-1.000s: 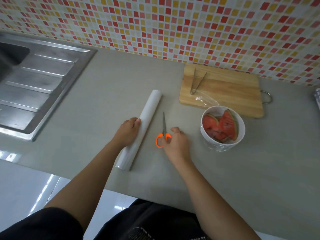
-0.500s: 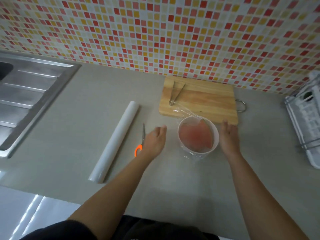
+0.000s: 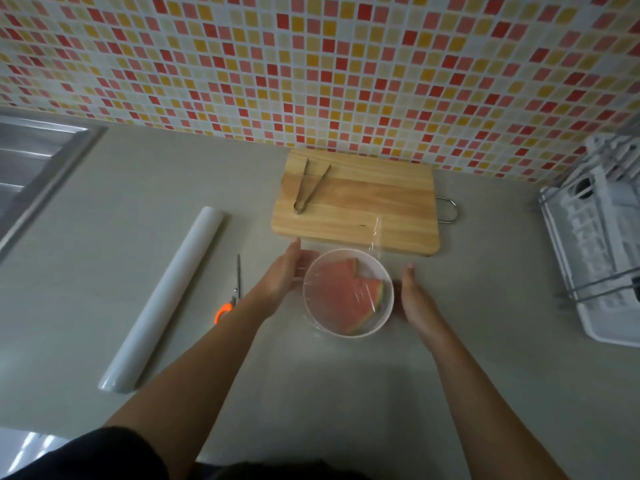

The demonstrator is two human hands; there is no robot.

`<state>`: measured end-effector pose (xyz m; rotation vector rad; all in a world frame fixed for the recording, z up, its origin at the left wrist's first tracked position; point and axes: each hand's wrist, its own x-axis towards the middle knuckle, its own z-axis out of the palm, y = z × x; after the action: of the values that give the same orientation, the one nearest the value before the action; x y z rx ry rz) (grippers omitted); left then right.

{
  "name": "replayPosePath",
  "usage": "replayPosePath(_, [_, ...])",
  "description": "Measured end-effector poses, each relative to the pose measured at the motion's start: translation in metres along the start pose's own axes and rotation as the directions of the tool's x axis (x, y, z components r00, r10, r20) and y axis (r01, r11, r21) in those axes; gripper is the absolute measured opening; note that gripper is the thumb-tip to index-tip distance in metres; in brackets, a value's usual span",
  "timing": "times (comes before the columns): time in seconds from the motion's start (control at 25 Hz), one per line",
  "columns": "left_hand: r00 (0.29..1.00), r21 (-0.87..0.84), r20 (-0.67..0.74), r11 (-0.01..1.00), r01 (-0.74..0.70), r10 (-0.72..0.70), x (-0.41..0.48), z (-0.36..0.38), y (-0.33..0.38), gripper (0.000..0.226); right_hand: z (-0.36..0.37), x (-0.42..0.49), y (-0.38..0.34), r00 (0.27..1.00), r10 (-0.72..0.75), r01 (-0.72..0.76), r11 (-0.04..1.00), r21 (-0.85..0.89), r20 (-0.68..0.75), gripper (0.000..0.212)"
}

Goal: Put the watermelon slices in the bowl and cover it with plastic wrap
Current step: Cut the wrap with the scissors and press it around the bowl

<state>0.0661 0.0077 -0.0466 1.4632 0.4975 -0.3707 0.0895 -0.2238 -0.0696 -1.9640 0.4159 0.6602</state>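
Left hand [image 3: 284, 276] & right hand [image 3: 415, 301] flank bowl [image 3: 388, 315] w/ straight fingers, gripping nothing; uneven press could tip it, or loose plastic wrap [image 3: 376, 233] tail peels off.

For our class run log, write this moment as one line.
left hand open beside white bowl | right hand open opposite | watermelon slices inside, plastic wrap over

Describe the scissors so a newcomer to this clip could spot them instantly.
Start at the long white roll of plastic wrap on the grey countertop. Just right of it, beside the left forearm, lie the small metal scissors: blades pointing toward the tiled wall, the only thing with orange handles.
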Motion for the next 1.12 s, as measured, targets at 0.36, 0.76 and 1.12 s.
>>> replayPosePath(0.36, [0.933, 0.333, -0.245, 0.927, -0.173, 0.262, 0.004, 0.015, -0.013, 0.034, 0.003, 0.061, -0.034, 0.98, -0.137, 0.122, 0.987, 0.102, 0.146, 0.039])
replayPosePath(0.76, [0.961, 0.247, -0.203, 0.959, -0.137, 0.19, 0.008, 0.004, -0.01, 0.046, -0.004, 0.052, -0.037, 0.991, -0.128, 0.122, 0.985, 0.123, 0.049, 0.064])
replayPosePath(1.12, [0.869, 0.69, -0.227, 0.702, -0.175, 0.44, 0.006, 0.014, -0.004, 0.035, -0.007, 0.042, -0.047, 0.963, -0.177, 0.197, 0.977, -0.082, 0.201, 0.045])
